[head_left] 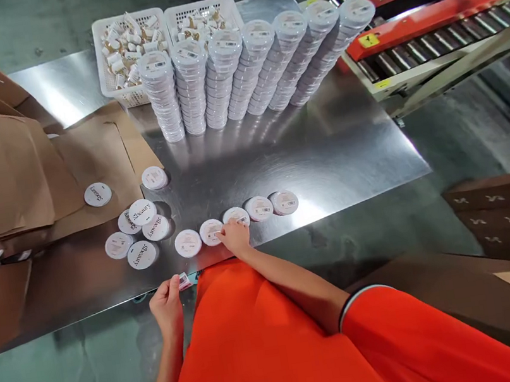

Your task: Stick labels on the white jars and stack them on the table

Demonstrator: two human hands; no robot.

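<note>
**Handling the round tins in the front row**

The right hand [234,237] rests with its fingertips pressed on a white round tin [212,231] in the row of tins [260,208] laid label-side up along the near edge of the steel table [326,155]. It does not grasp; the fingers lie flat on the tin's top. The left hand [167,303] hangs just off the table edge, pinching a small pink-and-white item [185,281], probably a sticker or stamp; its detail is too small to tell.

1. Hold the tin down with light, even fingertip pressure so it cannot slide on the smooth metal.
2. Keep the fingers clear of the printed label.
3. Keep the row apart from the loose "Beauty" tins [142,212] beside the flattened cardboard [87,158].
4. Avoid the leaning stacks of tins [237,72] in front of the white baskets [128,50]; a nudge could topple them.
</note>
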